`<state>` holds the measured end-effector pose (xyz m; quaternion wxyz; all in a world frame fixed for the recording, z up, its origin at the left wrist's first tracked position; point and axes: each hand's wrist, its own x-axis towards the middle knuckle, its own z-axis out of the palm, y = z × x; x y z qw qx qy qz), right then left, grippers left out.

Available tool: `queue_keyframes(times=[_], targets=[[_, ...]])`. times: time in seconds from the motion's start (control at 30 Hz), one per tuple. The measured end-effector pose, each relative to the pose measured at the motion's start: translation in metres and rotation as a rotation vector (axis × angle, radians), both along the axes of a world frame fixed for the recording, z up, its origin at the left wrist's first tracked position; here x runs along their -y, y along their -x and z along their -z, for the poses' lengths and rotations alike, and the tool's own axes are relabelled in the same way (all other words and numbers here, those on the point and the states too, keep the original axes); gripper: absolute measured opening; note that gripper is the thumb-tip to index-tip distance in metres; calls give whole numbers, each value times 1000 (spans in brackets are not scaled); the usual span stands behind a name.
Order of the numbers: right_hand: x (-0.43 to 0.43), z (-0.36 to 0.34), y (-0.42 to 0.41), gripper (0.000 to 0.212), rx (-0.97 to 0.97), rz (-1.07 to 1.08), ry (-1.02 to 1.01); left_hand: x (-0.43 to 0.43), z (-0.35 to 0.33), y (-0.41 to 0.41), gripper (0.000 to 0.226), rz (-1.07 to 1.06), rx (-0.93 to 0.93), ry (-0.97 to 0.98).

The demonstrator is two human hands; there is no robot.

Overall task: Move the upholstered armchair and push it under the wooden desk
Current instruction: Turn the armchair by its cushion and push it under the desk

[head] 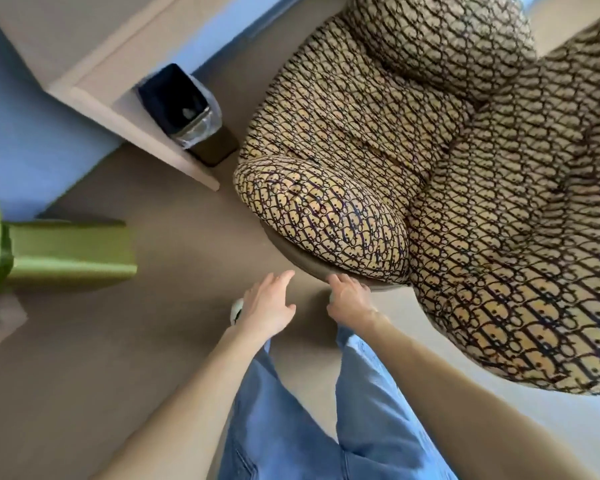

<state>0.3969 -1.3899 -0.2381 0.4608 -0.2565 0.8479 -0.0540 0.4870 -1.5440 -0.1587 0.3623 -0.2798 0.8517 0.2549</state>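
The upholstered armchair (pixel 413 161), covered in beige cloth with a dark looping pattern, fills the right and upper part of the head view. Its near armrest bulges toward me. The pale wooden desk (pixel 132 123) juts in from the upper left, its corner close to the chair's seat front. My right hand (pixel 350 299) touches the smooth base rim under the near armrest, fingers curled at its edge. My left hand (pixel 267 303) hovers just left of that rim, fingers spread, holding nothing.
A dark waste bin (pixel 184 105) with a clear liner stands under the desk edge, next to the chair. A green upholstered piece (pixel 66 251) sits at the left. My legs in blue jeans (pixel 326 427) stand on the beige carpet below.
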Motion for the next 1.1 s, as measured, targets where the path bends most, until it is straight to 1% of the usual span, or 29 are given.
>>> queue_keyframes(times=[0.1,0.17,0.27,0.37,0.4,0.43,0.47,0.53,0.57,0.6,0.67,0.7,0.77,0.8,0.87,0.97,1.03,1.1], targets=[[16,39,-7,60,-40,104,-47,18,39,9,72,147,-138,33],[25,61,-14,68,-126,153,-50,32,66,16,76,266,-273,90],[34,72,-29,64,-238,242,-24,51,96,32,81,409,-459,129],[40,69,-38,65,-254,330,27,69,120,53,78,529,-545,161],[39,65,-37,60,-284,353,71,74,125,61,77,551,-576,174],[38,63,-36,54,-363,381,132,80,131,70,76,567,-611,182],[35,61,-34,50,-483,418,198,85,137,79,74,580,-647,192],[23,64,-23,52,-733,519,276,88,148,95,68,623,-708,195],[16,68,-16,55,-801,570,281,87,153,100,66,650,-735,198],[9,74,-7,58,-830,610,276,84,160,104,65,666,-756,204],[4,100,9,64,-817,653,252,82,177,114,63,691,-789,221],[4,113,12,66,-794,678,250,81,185,113,62,684,-799,250],[29,161,30,66,-834,722,283,95,220,128,60,653,-879,346],[32,167,26,65,-868,745,275,91,220,125,59,646,-890,354],[43,186,14,65,-1006,803,301,85,232,116,57,590,-998,384],[43,187,-5,65,-1095,862,298,61,230,93,60,491,-1037,398],[52,185,-8,66,-1116,886,293,58,237,87,64,417,-1056,411],[64,189,-7,67,-1148,899,293,61,249,85,68,396,-1099,428]])
